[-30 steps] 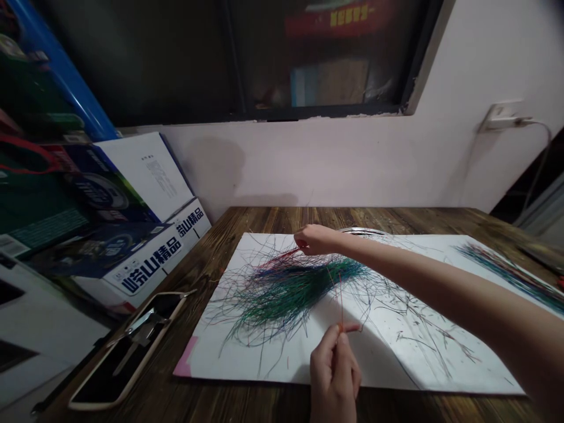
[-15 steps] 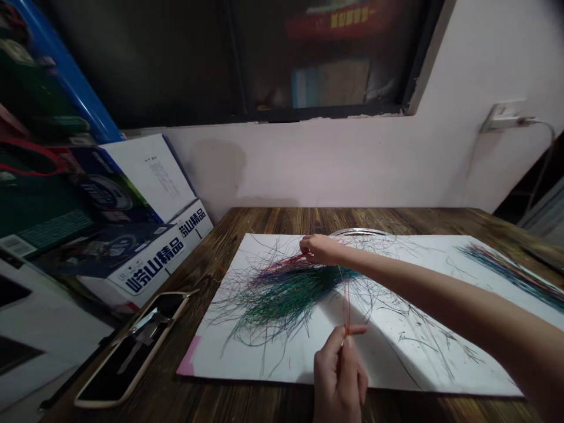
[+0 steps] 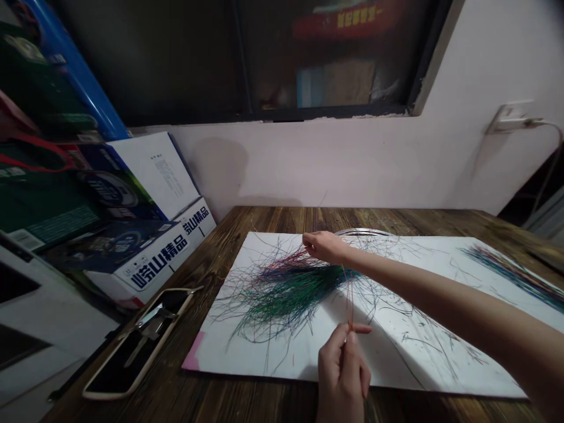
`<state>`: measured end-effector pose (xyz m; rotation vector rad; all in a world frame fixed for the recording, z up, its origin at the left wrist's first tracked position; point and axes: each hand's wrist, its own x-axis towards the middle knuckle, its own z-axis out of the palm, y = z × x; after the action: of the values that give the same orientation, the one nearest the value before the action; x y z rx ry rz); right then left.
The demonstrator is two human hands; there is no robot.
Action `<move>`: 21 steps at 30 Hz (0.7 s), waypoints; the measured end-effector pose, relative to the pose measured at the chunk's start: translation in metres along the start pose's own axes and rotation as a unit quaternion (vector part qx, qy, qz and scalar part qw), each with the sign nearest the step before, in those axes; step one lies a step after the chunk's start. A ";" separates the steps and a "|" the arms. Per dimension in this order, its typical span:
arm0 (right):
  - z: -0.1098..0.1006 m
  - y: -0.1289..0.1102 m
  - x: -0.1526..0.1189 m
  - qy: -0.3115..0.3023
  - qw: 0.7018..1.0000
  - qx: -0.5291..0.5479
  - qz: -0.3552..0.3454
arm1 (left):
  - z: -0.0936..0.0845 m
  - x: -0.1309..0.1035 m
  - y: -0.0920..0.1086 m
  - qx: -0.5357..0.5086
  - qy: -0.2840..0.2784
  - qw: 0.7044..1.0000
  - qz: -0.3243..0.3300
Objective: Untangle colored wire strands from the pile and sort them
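Head view: handwork with fine coloured strands over a white sheet (image 3: 247,359), landmark for all places below. At the middle of the sheet's near edge, left hand (image 3: 343,367), thumb and index finger pinched on orange-red strands (image 3: 352,305); these raised, nearly straight, and leading toward a tangled pile (image 3: 286,296) on the sheet's left half. Over the sheet's far-left part, right hand (image 3: 325,245), fingertips drawn together at red strands (image 3: 291,259) of the same pile; too fine to tell whether any strand lies between them.

Step in hand, by judgement: separating reddish strands from the pile, left hand as holder, right as picker. Next move, presumably calling for a light pinch on single strands, a slow pull along their length and a steady left grip, to avoid dragging neighbours along.

Materials: strands hair-thin, springy-looking, wire- or bristle-like; green massed in the pile, blue and red toward its far side, loose ends splayed. On the sheet's right end, a straighter, combed-looking bundle (image 3: 515,277); between bundle and pile, short dark scraps (image 3: 423,341). Sheet flat and matte, with a pink patch (image 3: 192,354) at its near-left corner. Beneath it, a wooden table (image 3: 247,402) of dark, streaked grain. Just beyond its far edge, a shiny curved metal rim (image 3: 370,231); to its left, a pale-rimmed black tray (image 3: 110,373).
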<state>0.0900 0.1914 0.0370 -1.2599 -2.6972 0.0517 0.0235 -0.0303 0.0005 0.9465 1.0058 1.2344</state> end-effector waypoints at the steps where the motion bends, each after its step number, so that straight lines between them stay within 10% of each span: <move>1: -0.001 0.001 0.001 -0.004 1.000 0.012 0.000 | 0.000 0.001 0.000 -0.001 0.003 1.000 0.001; 21: 0.003 -0.001 0.017 -0.143 0.984 -0.010 0.103 | -0.004 0.008 -0.007 -0.011 -0.010 1.000 -0.027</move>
<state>0.0780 0.2033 0.0366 -1.6475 -2.7908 0.2486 0.0221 -0.0231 -0.0085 0.9086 0.9938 1.1864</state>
